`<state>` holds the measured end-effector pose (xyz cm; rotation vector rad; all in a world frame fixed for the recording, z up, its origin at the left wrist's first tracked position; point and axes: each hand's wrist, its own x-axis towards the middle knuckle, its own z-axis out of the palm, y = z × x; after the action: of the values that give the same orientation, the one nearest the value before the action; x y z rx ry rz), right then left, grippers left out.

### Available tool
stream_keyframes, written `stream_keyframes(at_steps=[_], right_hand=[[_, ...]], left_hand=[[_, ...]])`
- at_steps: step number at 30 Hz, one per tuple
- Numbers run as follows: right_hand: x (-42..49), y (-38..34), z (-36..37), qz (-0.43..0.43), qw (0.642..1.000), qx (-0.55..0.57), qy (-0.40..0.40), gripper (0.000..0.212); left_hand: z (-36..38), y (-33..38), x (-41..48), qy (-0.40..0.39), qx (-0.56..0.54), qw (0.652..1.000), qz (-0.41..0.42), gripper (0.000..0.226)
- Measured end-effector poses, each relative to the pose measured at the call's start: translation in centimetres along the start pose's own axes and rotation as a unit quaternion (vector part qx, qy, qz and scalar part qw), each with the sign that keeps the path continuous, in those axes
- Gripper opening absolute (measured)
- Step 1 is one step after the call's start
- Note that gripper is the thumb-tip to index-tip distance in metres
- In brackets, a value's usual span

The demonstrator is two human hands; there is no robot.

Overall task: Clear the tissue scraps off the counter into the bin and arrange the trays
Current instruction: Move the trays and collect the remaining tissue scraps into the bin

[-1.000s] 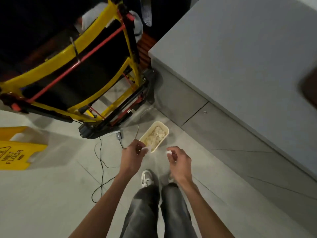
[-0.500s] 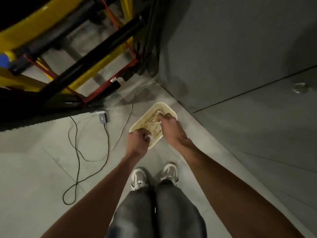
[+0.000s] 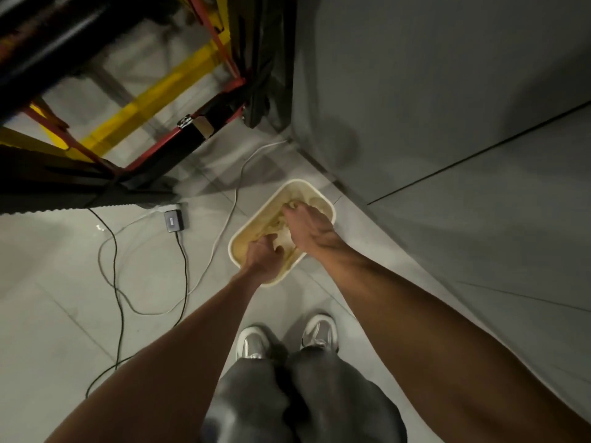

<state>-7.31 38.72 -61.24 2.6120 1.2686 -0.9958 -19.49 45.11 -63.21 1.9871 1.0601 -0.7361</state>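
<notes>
Floor bin [image 3: 320, 194]: left hand [image 3: 263, 258], right hand [image 3: 307, 226] touching scraps [image 3: 279, 222].

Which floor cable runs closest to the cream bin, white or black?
The thin white cable, curving just left of the cream rectangular plastic bin; the black cable lies farther left, by the dark adapter.

Left hand [image 3: 263, 256] and right hand [image 3: 307, 226] down in cream bin [image 3: 315, 194] on floor [image 3: 64, 282], among tissue scraps [image 3: 277, 222] (grip unclear)
</notes>
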Motion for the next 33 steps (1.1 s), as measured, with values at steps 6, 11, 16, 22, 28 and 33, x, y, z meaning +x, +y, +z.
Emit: stream_keyframes(at_steps=[6, 11, 16, 22, 28, 33], right_hand=[[-9.2, -1.2, -6.8, 0.051, 0.996, 0.058, 0.055, 0.048], [-20.7, -3.9, -15.5, 0.085, 0.981, 0.099, 0.141, 0.038], [-33.2, -7.2, -24.4, 0.126, 0.951, 0.15, 0.238, 0.042], [-47.5, -9.6, -31.8, 0.183, 0.895, 0.225, 0.338, 0.04], [-59.2, -8.3, -35.2, 0.254, 0.84, 0.243, 0.414, 0.038], [-66.2, -4.5, -36.3, 0.315, 0.782, 0.267, 0.467, 0.037]], left_hand=[[-6.6, 1.0, -9.5, 0.031, 0.044, 0.997, 0.056, 0.046], [-14.4, 4.2, -21.2, 0.068, 0.096, 0.985, 0.129, 0.045], [-22.0, 8.9, -33.8, 0.106, 0.134, 0.961, 0.217, 0.044], [-27.0, 13.4, -46.3, 0.139, 0.125, 0.936, 0.299, 0.038], [-28.7, 18.2, -53.4, 0.135, 0.101, 0.909, 0.381, 0.038], [-27.7, 23.9, -56.6, 0.13, 0.083, 0.884, 0.442, 0.036]])
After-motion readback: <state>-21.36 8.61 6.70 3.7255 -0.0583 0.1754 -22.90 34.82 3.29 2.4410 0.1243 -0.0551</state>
